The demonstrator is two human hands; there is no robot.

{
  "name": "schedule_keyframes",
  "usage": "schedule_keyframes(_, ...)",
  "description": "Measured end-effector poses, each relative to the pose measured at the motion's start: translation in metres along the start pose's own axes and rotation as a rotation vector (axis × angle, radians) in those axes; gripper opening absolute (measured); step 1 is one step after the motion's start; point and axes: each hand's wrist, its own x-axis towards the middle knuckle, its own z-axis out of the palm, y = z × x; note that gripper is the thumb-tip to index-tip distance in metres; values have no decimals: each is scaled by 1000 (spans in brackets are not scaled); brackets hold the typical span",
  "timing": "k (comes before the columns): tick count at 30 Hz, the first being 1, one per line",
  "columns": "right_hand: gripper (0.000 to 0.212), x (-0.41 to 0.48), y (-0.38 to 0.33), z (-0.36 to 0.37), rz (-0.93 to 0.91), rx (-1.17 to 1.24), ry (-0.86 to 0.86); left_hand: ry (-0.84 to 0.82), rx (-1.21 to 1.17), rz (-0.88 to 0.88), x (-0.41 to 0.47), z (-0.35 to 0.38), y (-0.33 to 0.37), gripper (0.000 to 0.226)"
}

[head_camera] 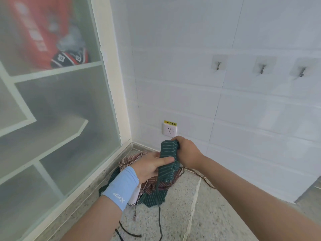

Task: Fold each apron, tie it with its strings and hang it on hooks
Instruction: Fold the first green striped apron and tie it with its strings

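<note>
Both forearms reach forward over a speckled stone surface [217, 214] in the corner of a white tiled wall [191, 49]. A heap of aprons [152, 190] lies below the hands. The left hand [149, 166] pinches the folded green striped apron [167, 164] with its thumb on top, while the right hand [186, 153] curls tightly round the apron's upper end. Three metal hooks [262, 68] hang bare higher up the wall. The blue wristband [119, 190] reads "XTEP". The yellow socket label [171, 123] reads "小心触电".
</note>
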Motion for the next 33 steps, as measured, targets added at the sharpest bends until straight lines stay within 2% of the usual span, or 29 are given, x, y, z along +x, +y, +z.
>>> schedule_keyframes(3, 21, -2, -16, -12, 122, 332, -127, 87, -72, 71, 7, 0, 4, 83)
schedule_keyframes(4, 21, -4, -22, -14, 159, 414, -168, 48, -142, 77, 6, 2, 7, 78)
schedule_keyframes(6, 20, -5, -30, -21, 223, 479, -189, -18, -218, 46, 0, 9, 15, 55)
schedule_keyframes(9, 19, -5, -36, -34, 259, 310, -246, -93, -228, -4, -6, 17, 23, 40)
schedule_keyframes(11, 17, -3, -35, -43, 235, 128, -353, -73, -160, 24, -5, 17, 26, 40)
schedule_keyframes(13, 17, -3, -32, -52, 192, 125, -440, -41, -136, 49, -2, 15, 27, 47)
schedule_keyframes(16, 37, -4, -26, -69, 209, 512, -627, 29, -94, 60, 2, 8, 31, 58)
schedule_keyframes(17, 40, -5, -25, -72, 221, 596, -642, 61, -62, 53, 4, 7, 32, 61)
schedule_keyframes(18, 37, -6, -26, -71, 229, 594, -617, 96, -9, 45, 7, 7, 33, 67)
schedule_keyframes(21, 37, -5, -32, -58, 199, 362, -391, 185, 133, 49, 14, 15, 37, 90)
schedule_keyframes(23, 35, 0, -30, -53, 213, 415, -275, 161, 128, 72, 16, 18, 37, 97)
schedule_keyframes(26, 36, 5, -26, -52, 262, 509, -214, 145, 251, 85, 17, 17, 41, 100)
schedule_keyframes(29, 43, 2, -28, -46, 267, 501, -178, 258, 462, 69, 17, 11, 48, 95)
schedule_keyframes(30, 47, 0, -31, -46, 260, 405, -165, 293, 517, 61, 17, 8, 50, 94)
schedule_keyframes(33, 53, -7, -33, -51, 160, -96, -216, 460, 686, 100, 14, -2, 55, 81)
